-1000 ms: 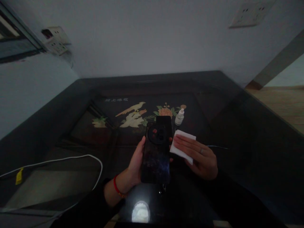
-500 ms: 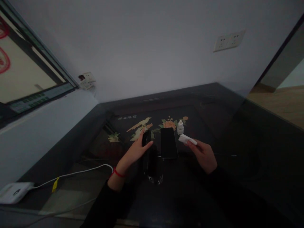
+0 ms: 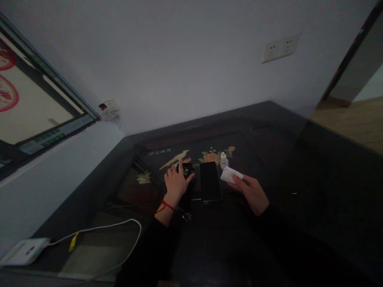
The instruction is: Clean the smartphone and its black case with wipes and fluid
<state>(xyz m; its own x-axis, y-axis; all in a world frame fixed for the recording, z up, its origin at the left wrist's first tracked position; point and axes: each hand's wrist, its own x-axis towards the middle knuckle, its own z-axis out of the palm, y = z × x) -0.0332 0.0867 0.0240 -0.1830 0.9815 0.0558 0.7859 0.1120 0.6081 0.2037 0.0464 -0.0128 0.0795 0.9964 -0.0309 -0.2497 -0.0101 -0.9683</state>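
Note:
My left hand (image 3: 175, 184) lies with its fingers spread over a glossy black phone-like case (image 3: 188, 170), thumb along the right edge and index finger near the top. Its lower part is hidden by the hand, and a beaded charm (image 3: 184, 215) shows beside the wrist. In my right hand (image 3: 253, 193) a folded white tissue (image 3: 231, 174) is pinched between thumb and fingers. Between the hands a black smartphone (image 3: 210, 181) rests flat, dark screen up. Just behind the tissue stands a small clear bottle with a white cap (image 3: 224, 160), its lower part partly covered.
The dark glossy table (image 3: 257, 131) carries a bird-and-flower picture (image 3: 176, 158). On the left, a white device (image 3: 25, 252) trails a white cable (image 3: 98, 227) with a yellow tag (image 3: 73, 241). Wall sockets (image 3: 281, 48) and a window (image 3: 38, 103) border the table.
My left hand has shifted right, fanning more fingers over the black case, which now shows a broader face. In my right hand the tissue has turned to a wider side and overlaps the bottle's base.

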